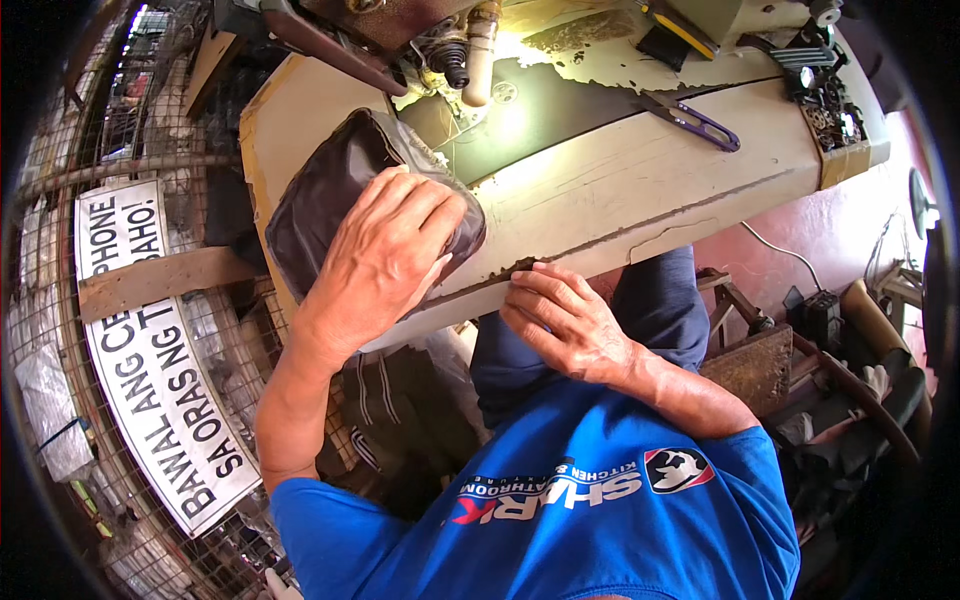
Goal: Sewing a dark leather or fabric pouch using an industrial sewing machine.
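At the left grip, touching a dark brown leathery piece (325, 195) directly below on the worktable (650, 195), with the left hand (390, 240) curled over and fingertips hidden, so impossible to tell whether clamped or merely pressing. To the right of that grip, resting the right hand (565, 322) on the near edge with fingers loosely bent, and, farther right and beyond, with purple-handled snips (716, 141) in sight.

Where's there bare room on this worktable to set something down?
The pale tabletop between purple snips and front edge, beyond the right hand; also a smaller patch behind the dark brown material under the left hand. Crowded: the right end, around the parts tray.
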`<state>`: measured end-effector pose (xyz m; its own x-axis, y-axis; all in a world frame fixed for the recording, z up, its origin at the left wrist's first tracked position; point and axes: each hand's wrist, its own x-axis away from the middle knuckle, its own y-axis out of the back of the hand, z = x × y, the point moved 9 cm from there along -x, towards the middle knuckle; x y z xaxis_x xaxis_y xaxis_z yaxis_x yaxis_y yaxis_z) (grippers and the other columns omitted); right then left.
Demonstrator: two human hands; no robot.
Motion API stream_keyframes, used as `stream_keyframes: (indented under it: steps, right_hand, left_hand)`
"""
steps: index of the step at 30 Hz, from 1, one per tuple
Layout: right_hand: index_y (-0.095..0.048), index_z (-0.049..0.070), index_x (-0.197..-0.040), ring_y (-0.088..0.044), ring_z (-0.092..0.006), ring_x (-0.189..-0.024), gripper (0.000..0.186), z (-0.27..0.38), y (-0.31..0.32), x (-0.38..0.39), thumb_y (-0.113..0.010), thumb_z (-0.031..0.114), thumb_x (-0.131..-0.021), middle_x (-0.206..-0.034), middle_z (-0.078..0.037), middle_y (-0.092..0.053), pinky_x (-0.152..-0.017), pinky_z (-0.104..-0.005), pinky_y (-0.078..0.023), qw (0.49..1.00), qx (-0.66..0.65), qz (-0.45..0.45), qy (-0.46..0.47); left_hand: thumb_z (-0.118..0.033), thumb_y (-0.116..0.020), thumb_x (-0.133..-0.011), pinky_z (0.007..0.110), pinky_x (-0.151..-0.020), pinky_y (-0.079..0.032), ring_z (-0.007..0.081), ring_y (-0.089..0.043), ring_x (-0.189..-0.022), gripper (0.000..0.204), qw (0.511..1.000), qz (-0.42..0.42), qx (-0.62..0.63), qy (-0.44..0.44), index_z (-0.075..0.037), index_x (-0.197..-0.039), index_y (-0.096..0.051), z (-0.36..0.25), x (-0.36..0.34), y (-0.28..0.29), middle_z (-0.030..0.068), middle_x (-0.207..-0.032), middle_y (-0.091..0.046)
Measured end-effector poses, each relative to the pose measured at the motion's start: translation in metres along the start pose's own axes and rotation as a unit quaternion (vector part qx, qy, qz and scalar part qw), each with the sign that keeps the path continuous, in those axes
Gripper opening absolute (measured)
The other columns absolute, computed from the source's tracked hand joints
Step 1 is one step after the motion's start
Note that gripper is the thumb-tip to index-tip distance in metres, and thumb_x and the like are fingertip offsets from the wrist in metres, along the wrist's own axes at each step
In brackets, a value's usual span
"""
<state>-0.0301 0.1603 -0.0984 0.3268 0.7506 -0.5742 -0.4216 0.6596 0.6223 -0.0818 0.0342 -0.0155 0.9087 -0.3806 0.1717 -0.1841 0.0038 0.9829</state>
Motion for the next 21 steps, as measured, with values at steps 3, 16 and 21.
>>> stream_keyframes:
  steps: [3,16,21]
  right_hand:
    - [-0.062,-0.002,-0.122,-0.055,-0.0321,-0.127,0.052,-0.006,0.004,-0.009,-0.060,0.019,-0.074,-0.127,-0.016,-0.061,-0.112,-0.0490,-0.041,1.000,0.028,-0.011,-0.001]
    - [-0.063,0.001,-0.125,-0.052,-0.0324,-0.130,0.047,0.002,-0.020,-0.030,-0.062,0.020,-0.081,-0.136,-0.016,-0.056,-0.113,-0.0520,-0.038,0.996,0.078,-0.016,-0.035]
    - [-0.064,-0.001,-0.121,-0.056,-0.0321,-0.123,0.047,0.002,-0.019,-0.024,-0.060,0.018,-0.078,-0.125,-0.016,-0.059,-0.112,-0.0516,-0.041,0.999,0.032,-0.007,-0.011]
  left_hand:
    - [-0.006,-0.083,-0.066,0.045,-0.105,-0.044,0.0332,-0.057,-0.114,0.053,0.998,-0.068,0.016,-0.007,-0.004,-0.115,-0.063,0.007,0.002,0.000,0.0133,-0.116,-0.063]
    - [-0.022,-0.083,-0.065,0.051,-0.110,-0.031,0.0301,-0.054,-0.119,0.056,0.997,-0.021,0.056,-0.045,-0.006,-0.115,-0.063,0.014,-0.008,0.009,0.0114,-0.114,-0.062]
    - [-0.021,-0.082,-0.070,0.049,-0.112,-0.032,0.0299,-0.056,-0.115,0.049,0.995,-0.004,0.078,-0.059,-0.003,-0.110,-0.063,0.016,-0.004,0.006,0.0104,-0.109,-0.063]
